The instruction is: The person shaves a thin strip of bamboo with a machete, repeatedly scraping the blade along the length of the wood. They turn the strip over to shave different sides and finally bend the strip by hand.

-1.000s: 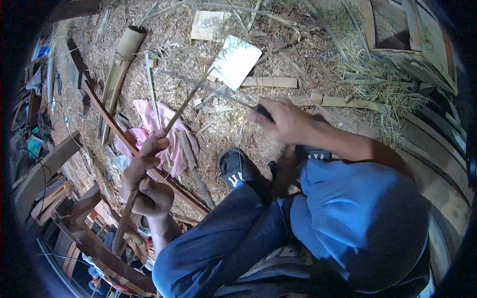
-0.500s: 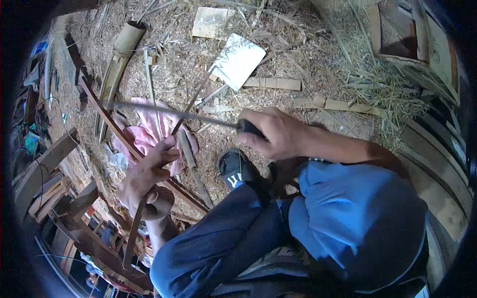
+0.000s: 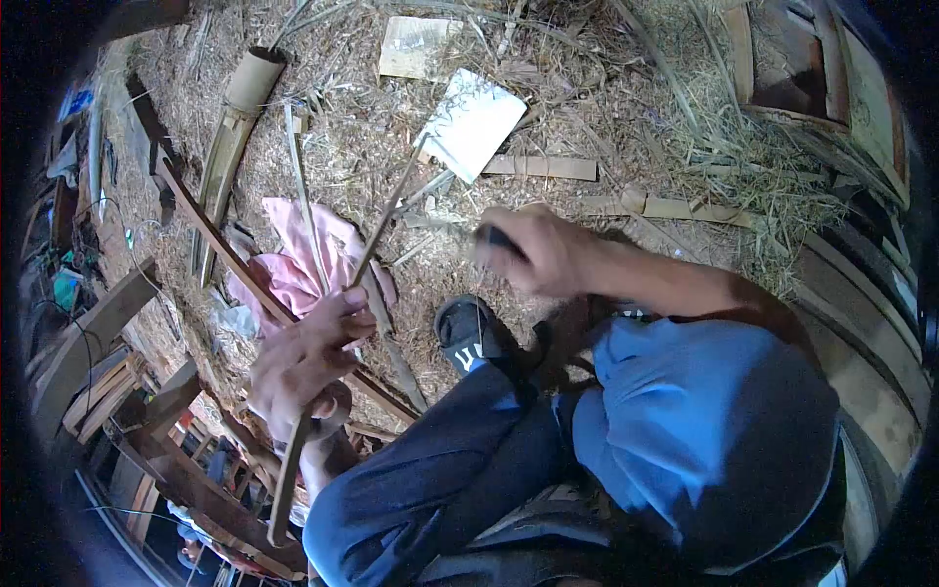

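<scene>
Left hand (image 3: 308,362): we see it wrapped round a bamboo strip (image 3: 387,210), which slants up clear of the floor (image 3: 606,108).
Right hand (image 3: 538,249): fisted on a dark handle (image 3: 497,238), beside the strip, within reach.

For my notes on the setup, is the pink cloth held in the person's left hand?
No, the pink cloth lies on the ground, while the left hand grips a thin bamboo strip.
</scene>
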A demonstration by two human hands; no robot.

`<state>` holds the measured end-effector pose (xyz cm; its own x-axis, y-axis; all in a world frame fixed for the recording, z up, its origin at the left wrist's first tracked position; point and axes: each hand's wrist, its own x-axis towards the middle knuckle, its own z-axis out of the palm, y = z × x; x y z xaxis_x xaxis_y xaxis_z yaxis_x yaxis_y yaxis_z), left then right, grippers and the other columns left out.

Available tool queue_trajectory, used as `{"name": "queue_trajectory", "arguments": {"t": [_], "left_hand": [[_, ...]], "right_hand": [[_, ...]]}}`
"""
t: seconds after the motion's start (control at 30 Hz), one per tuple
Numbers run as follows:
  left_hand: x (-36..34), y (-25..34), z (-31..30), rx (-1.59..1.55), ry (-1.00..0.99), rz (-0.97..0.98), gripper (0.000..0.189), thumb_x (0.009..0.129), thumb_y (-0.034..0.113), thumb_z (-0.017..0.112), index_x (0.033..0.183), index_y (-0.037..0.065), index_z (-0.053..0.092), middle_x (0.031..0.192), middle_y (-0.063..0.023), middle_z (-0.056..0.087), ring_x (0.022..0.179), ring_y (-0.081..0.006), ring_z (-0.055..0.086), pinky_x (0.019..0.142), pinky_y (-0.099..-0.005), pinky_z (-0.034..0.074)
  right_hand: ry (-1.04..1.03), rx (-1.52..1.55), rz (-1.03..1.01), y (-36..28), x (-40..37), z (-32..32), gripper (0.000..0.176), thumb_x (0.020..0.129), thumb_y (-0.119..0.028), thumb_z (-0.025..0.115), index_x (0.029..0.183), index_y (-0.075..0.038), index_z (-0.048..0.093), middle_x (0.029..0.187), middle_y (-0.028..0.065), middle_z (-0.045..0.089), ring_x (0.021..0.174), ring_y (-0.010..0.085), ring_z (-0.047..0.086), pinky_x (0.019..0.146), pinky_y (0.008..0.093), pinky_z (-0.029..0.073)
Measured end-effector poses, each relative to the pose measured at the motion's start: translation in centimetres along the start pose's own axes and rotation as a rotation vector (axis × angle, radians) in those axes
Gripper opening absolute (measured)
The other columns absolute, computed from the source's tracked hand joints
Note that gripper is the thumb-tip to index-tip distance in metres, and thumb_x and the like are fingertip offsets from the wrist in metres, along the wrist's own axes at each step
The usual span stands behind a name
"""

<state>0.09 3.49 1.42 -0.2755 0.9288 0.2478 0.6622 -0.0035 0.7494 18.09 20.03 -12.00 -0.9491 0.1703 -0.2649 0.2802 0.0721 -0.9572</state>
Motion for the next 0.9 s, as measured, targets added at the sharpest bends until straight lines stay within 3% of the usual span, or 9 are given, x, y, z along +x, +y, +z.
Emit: {"name": "queue_trajectory", "arguments": {"t": [0.03, 0.17, 0.3, 0.37, 0.5, 0.63, 0.77, 0.83, 0.9], "left_hand": [[0.1, 0.1, -0.1, 0.005, -0.019, 0.016, 0.048, 0.099, 0.044, 0.040, 0.078, 0.002, 0.053, 0.077, -0.0227, 0.068, 0.071, -0.0320, 0.070, 0.058, -0.0362, 0.057], [0.4, -0.3, 0.1, 0.028, -0.014, 0.047, 0.048, 0.099, 0.043, 0.039, 0.077, 0.002, 0.052, 0.075, -0.0230, 0.067, 0.066, -0.0282, 0.070, 0.053, -0.0330, 0.056], [0.2, -0.3, -0.1, 0.008, -0.004, 0.028, 0.048, 0.099, 0.043, 0.039, 0.078, 0.002, 0.052, 0.074, -0.0232, 0.067, 0.061, -0.0276, 0.069, 0.051, -0.0324, 0.056], [0.3, -0.5, -0.1, -0.010, -0.038, 0.055, 0.047, 0.099, 0.043, 0.039, 0.080, 0.002, 0.052, 0.074, -0.0229, 0.067, 0.062, -0.0288, 0.069, 0.051, -0.0329, 0.056], [-0.1, -0.6, -0.2, 0.006, -0.027, 0.116, 0.045, 0.099, 0.042, 0.039, 0.081, 0.004, 0.053, 0.074, -0.0206, 0.068, 0.063, -0.0293, 0.070, 0.049, -0.0315, 0.055], [0.1, 0.1, -0.6, 0.144, -0.114, -0.074, 0.047, 0.099, 0.045, 0.037, 0.080, 0.004, 0.051, 0.077, -0.0209, 0.068, 0.061, -0.0277, 0.069, 0.051, -0.0321, 0.055], [-0.5, -1.2, -0.1, -0.038, 0.014, 0.067, 0.047, 0.099, 0.045, 0.036, 0.080, 0.003, 0.049, 0.077, -0.0226, 0.068, 0.060, -0.0273, 0.069, 0.049, -0.0329, 0.055], [-1.5, -1.1, -0.4, -0.031, 0.024, -0.074, 0.057, 0.096, 0.048, 0.040, 0.067, -0.001, 0.042, 0.088, -0.0356, 0.063, 0.064, -0.0357, 0.067, 0.054, -0.0408, 0.056], [-1.0, -0.9, -0.3, -0.018, 0.035, -0.024, 0.054, 0.097, 0.047, 0.039, 0.071, 0.000, 0.044, 0.083, -0.0312, 0.065, 0.063, -0.0332, 0.068, 0.052, -0.0385, 0.055]], "right_hand": [[0.164, -0.086, -0.043, 4.0, 0.7, 1.6, 0.045, 0.097, -0.042, 0.047, 0.086, 0.002, 0.053, 0.057, 0.0145, 0.051, 0.051, 0.0214, 0.051, 0.051, 0.0406, 0.041], [0.120, -0.040, 0.207, 3.8, 0.8, -1.1, 0.049, 0.097, -0.046, 0.045, 0.085, 0.002, 0.053, 0.056, 0.0113, 0.049, 0.051, 0.0202, 0.051, 0.050, 0.0401, 0.042], [0.010, -0.030, -0.238, -1.1, -0.3, 0.4, 0.041, 0.095, -0.040, 0.052, 0.083, -0.001, 0.051, 0.057, 0.0105, 0.050, 0.050, 0.0217, 0.053, 0.051, 0.0398, 0.042], [-0.091, 0.064, -0.119, -2.0, -0.3, -0.8, 0.049, 0.093, -0.047, 0.052, 0.081, 0.001, 0.055, 0.066, 0.0225, 0.058, 0.064, 0.0380, 0.061, 0.060, 0.0468, 0.046], [0.114, -0.090, 0.281, 4.5, 1.6, -0.9, 0.046, 0.095, -0.042, 0.050, 0.084, 0.002, 0.054, 0.068, 0.0180, 0.058, 0.064, 0.0296, 0.060, 0.062, 0.0451, 0.046], [0.076, -0.056, 0.045, 2.6, -0.1, 0.8, 0.048, 0.097, -0.044, 0.046, 0.086, 0.002, 0.053, 0.059, 0.0112, 0.052, 0.054, 0.0242, 0.053, 0.054, 0.0413, 0.044], [-0.031, 0.003, -0.240, -0.3, -0.5, 0.3, 0.044, 0.098, -0.042, 0.044, 0.086, 0.000, 0.053, 0.058, 0.0094, 0.051, 0.052, 0.0190, 0.052, 0.051, 0.0386, 0.044], [0.012, 0.035, 0.033, 3.2, 0.7, 1.1, 0.053, 0.095, -0.051, 0.045, 0.081, -0.001, 0.053, 0.061, 0.0158, 0.055, 0.057, 0.0275, 0.058, 0.054, 0.0437, 0.046], [0.117, -0.061, 0.234, 4.7, 1.5, -0.5, 0.050, 0.095, -0.047, 0.048, 0.083, 0.001, 0.053, 0.063, 0.0142, 0.055, 0.056, 0.0250, 0.055, 0.055, 0.0427, 0.044]]}}
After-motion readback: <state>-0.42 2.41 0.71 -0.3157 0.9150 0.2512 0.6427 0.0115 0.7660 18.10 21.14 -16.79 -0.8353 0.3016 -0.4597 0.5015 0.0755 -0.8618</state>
